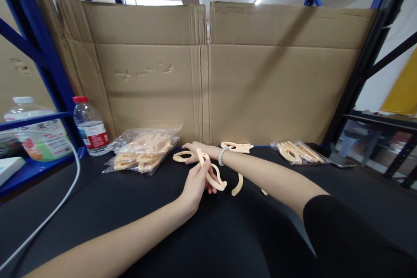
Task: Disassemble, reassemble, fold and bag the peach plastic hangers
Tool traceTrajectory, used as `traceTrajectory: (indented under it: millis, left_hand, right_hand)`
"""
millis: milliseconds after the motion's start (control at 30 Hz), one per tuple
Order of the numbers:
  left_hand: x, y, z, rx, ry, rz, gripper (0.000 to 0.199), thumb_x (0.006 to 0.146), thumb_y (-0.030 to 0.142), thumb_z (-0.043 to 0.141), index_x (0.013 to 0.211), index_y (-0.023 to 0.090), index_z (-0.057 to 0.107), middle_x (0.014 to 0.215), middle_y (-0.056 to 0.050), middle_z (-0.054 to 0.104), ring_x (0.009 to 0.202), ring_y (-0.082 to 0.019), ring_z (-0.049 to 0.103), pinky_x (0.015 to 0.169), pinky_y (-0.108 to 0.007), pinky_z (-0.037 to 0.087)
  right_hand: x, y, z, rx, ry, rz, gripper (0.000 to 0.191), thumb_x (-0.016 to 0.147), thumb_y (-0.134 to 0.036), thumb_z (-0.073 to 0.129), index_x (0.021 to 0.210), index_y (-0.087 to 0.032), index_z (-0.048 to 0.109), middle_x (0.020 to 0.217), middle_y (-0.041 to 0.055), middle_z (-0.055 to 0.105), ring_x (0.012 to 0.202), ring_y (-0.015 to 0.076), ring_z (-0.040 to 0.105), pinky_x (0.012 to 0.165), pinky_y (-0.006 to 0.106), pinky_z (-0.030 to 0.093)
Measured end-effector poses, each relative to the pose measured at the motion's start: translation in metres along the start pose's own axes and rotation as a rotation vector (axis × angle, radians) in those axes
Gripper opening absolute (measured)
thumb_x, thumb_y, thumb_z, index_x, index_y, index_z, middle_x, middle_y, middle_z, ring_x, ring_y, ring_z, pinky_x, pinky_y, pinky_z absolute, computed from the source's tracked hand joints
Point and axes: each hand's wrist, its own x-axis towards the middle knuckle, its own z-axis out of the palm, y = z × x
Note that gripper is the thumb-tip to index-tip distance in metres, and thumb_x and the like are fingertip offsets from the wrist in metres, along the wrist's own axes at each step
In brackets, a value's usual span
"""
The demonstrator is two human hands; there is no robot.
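Observation:
Near the middle of the black table [143, 217], my left hand [195, 182] is closed round curved pale wooden pieces [216, 179]. My right hand [194, 151] reaches across behind it, over an oval wooden piece [180, 156] lying on the table. Its fingers are partly hidden, and whether they grip the oval piece is unclear. A bead bracelet [223, 155] circles the right wrist. Beyond that wrist lie more flat wooden pieces [239, 147]. A curved piece [238, 185] shows below the right forearm, and the tip of another [264, 192] pokes out farther right.
Clear bags of wooden pieces lie at the back left [145, 150] and back right [296, 153]. A red-capped bottle [93, 130] stands at the left. A white cable [70, 191] curves along the left side. Cardboard [156, 74] walls the back. A phone [340, 160] rests at the right.

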Motion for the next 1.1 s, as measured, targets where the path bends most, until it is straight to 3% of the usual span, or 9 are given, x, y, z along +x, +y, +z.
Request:
traceTrajectory:
  millis: [133, 233, 367, 467, 567, 700, 933, 1100]
  left_hand:
    - [-0.002, 0.001, 0.000, -0.012, -0.001, -0.004, 0.038, 0.079, 0.052, 0.061, 0.068, 0.018, 0.048, 0.047, -0.001, 0.062, 0.033, -0.011, 0.052, 0.035, -0.018, 0.034]
    - [-0.002, 0.001, 0.000, -0.017, -0.008, -0.011, 0.039, 0.078, 0.053, 0.061, 0.067, 0.017, 0.048, 0.046, -0.001, 0.062, 0.032, -0.011, 0.052, 0.034, -0.018, 0.033]
    - [-0.002, 0.001, 0.000, -0.019, -0.014, -0.011, 0.039, 0.078, 0.053, 0.061, 0.067, 0.018, 0.048, 0.046, -0.001, 0.062, 0.033, -0.010, 0.052, 0.034, -0.017, 0.034]
    - [-0.002, 0.000, 0.000, -0.017, -0.022, -0.010, 0.038, 0.079, 0.052, 0.061, 0.067, 0.017, 0.049, 0.047, -0.001, 0.062, 0.033, -0.010, 0.052, 0.035, -0.017, 0.035]
    - [-0.002, 0.000, 0.000, -0.011, -0.023, -0.005, 0.038, 0.079, 0.052, 0.061, 0.067, 0.017, 0.049, 0.047, -0.001, 0.062, 0.033, -0.010, 0.052, 0.035, -0.018, 0.034]
    - [-0.001, -0.002, -0.001, 0.003, -0.022, 0.000, 0.037, 0.080, 0.051, 0.059, 0.068, 0.018, 0.049, 0.046, -0.001, 0.062, 0.033, -0.010, 0.052, 0.035, -0.018, 0.034]
    - [0.000, -0.002, 0.000, 0.020, -0.031, -0.001, 0.038, 0.080, 0.052, 0.058, 0.068, 0.018, 0.048, 0.046, 0.000, 0.061, 0.033, -0.011, 0.053, 0.034, -0.018, 0.035]
    - [0.000, -0.002, -0.001, 0.021, -0.039, -0.002, 0.040, 0.078, 0.055, 0.059, 0.068, 0.018, 0.048, 0.047, 0.000, 0.062, 0.033, -0.011, 0.053, 0.034, -0.018, 0.035]
  right_hand:
    - [-0.015, 0.009, -0.025, -0.079, 0.010, 0.133, 0.042, 0.093, -0.039, 0.056, 0.128, -0.017, 0.050, 0.120, 0.0098, 0.058, 0.099, 0.0221, 0.061, 0.083, 0.042, 0.052]
    - [-0.042, 0.020, -0.035, -0.178, 0.058, 0.254, 0.046, 0.094, -0.039, 0.053, 0.131, -0.013, 0.046, 0.122, 0.0160, 0.055, 0.106, 0.0283, 0.058, 0.087, 0.047, 0.049]
    - [-0.079, 0.026, -0.025, -0.295, 0.058, 0.304, 0.044, 0.093, -0.041, 0.052, 0.126, -0.012, 0.053, 0.121, 0.0233, 0.055, 0.116, 0.0387, 0.050, 0.090, 0.056, 0.042]
    - [-0.090, 0.024, -0.011, -0.340, 0.045, 0.289, 0.040, 0.094, -0.038, 0.051, 0.126, -0.014, 0.053, 0.121, 0.0185, 0.058, 0.117, 0.0339, 0.051, 0.096, 0.055, 0.040]
    - [-0.082, 0.021, -0.003, -0.356, 0.046, 0.266, 0.034, 0.094, -0.033, 0.054, 0.123, -0.016, 0.055, 0.122, 0.0107, 0.058, 0.114, 0.0269, 0.055, 0.097, 0.052, 0.042]
    - [-0.057, 0.023, -0.002, -0.315, 0.010, 0.209, 0.031, 0.093, -0.033, 0.057, 0.119, -0.016, 0.057, 0.118, 0.0085, 0.060, 0.100, 0.0217, 0.062, 0.085, 0.043, 0.053]
    - [-0.024, 0.029, -0.002, -0.228, 0.007, 0.049, 0.032, 0.094, -0.031, 0.057, 0.123, -0.017, 0.055, 0.120, 0.0087, 0.059, 0.103, 0.0226, 0.061, 0.086, 0.044, 0.052]
    - [-0.024, 0.037, 0.000, -0.206, 0.032, 0.024, 0.033, 0.094, -0.024, 0.054, 0.126, -0.016, 0.053, 0.122, 0.0097, 0.057, 0.110, 0.0246, 0.055, 0.090, 0.044, 0.047]
